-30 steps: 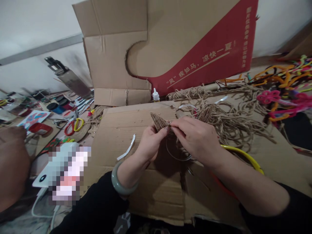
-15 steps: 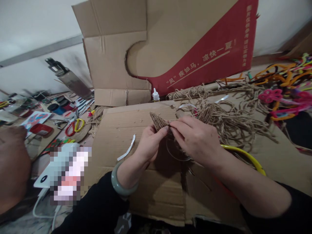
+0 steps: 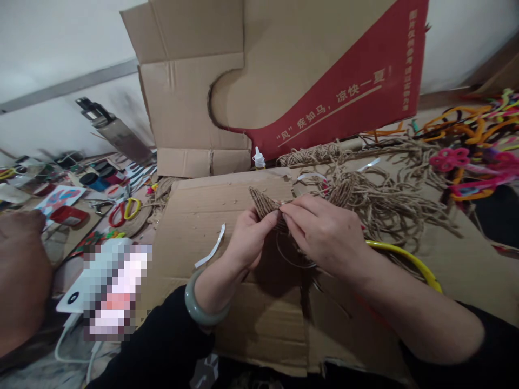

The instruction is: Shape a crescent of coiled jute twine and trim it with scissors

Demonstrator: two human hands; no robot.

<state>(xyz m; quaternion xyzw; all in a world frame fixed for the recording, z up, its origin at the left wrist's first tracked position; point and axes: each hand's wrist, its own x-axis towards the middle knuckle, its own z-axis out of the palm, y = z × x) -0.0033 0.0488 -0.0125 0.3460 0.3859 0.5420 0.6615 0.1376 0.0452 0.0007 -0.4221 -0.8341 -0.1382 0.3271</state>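
- At your far left, an open red jar [image 3: 70, 216] sits among paints and scraps.
- Next, a grey bottle [image 3: 121, 139] leans at a slant in your view; nearer you lie scissors [image 3: 132, 208] with red and yellow handles.
- A white strip [image 3: 213, 248] lies on the flat cardboard sheet [image 3: 194, 216] in front of you, just left of your hands.
- Your left hand [image 3: 249, 237], a pale green bangle [image 3: 192, 302] at its wrist, pinches the woven twine piece [image 3: 263, 202] between thumb and fingers.
- That piece is held above the sheet, its pointed end showing past your left thumb; a white-capped small bottle [image 3: 258, 159] stands beyond it.
- Your right hand [image 3: 330, 227] has thumb and fingertips pressed together on the piece's right edge, meeting your left thumb; the exact strand is hidden.
- Past your right hand, loose twine [image 3: 393, 208] lies heaped, with a yellow curved handle [image 3: 405, 256] nearer your forearm.
- Farthest right, pink fuzzy stems [image 3: 450, 159] lie tangled with orange ones.
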